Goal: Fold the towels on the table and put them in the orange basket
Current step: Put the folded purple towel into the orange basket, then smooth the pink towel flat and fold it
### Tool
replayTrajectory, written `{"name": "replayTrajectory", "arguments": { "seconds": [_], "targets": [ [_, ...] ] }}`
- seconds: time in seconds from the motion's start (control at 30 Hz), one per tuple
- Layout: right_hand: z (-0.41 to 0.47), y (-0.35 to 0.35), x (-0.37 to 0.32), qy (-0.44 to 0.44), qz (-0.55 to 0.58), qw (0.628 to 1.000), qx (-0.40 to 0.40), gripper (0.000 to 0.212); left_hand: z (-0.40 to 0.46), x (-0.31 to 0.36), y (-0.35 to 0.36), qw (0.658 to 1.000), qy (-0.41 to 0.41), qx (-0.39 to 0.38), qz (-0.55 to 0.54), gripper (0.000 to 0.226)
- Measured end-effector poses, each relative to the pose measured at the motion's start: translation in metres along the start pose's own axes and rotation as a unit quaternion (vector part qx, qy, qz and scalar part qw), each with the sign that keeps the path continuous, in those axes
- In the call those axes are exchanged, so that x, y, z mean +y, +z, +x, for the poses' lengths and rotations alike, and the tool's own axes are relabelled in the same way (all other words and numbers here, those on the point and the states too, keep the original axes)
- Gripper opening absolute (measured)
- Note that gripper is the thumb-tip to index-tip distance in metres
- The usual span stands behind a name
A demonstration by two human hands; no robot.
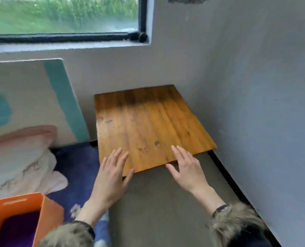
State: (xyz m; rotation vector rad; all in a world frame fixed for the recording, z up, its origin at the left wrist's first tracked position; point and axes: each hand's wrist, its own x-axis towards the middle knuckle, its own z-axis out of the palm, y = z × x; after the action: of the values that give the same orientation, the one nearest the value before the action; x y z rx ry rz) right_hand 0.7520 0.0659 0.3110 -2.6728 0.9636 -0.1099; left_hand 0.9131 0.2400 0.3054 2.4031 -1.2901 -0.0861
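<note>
Your left hand [110, 177] and right hand [187, 168] hover spread, holding nothing, over the near edge of the bare wooden counter [148, 122]; the orange plastic basket [50, 211] sits lower left.

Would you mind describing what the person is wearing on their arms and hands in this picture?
Both hands are bare: the left hand and right hand wear no gloves, and no rings are visible. Each arm is in a dark sleeve ending in a shaggy brown-grey fur-trimmed cuff, the left cuff and the right cuff. A dark band shows at the right wrist.
</note>
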Motion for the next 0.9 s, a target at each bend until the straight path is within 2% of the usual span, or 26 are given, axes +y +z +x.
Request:
{"name": "replayTrajectory", "arguments": {
  "seconds": [0.07,0.2,0.4,0.6,0.73,0.9],
  "targets": [
    [-0.037,-0.018,0.046,0.067,0.004,0.998,0.020,0.065,0.013,0.046,0.016,0.998,0.063,-0.014,-0.001,0.054],
    [-0.120,-0.048,0.128,0.187,0.017,0.980,0.059,0.066,0.017,0.145,0.054,0.983,0.177,-0.055,-0.002,0.056],
    [-0.292,-0.081,0.238,0.354,0.020,0.929,0.108,0.065,-0.027,0.325,0.114,0.936,0.332,-0.113,-0.038,0.055],
    [-0.480,-0.094,0.301,0.503,0.028,0.846,0.172,0.064,-0.124,0.497,0.173,0.855,0.482,-0.170,-0.093,0.049],
    [-0.580,-0.095,0.315,0.586,0.034,0.785,0.197,0.065,-0.194,0.582,0.201,0.784,0.571,-0.227,-0.088,0.052],
    [-0.683,-0.091,0.331,0.661,0.037,0.714,0.228,0.062,-0.270,0.674,0.225,0.702,0.658,-0.257,-0.093,0.047]
  ]
}}
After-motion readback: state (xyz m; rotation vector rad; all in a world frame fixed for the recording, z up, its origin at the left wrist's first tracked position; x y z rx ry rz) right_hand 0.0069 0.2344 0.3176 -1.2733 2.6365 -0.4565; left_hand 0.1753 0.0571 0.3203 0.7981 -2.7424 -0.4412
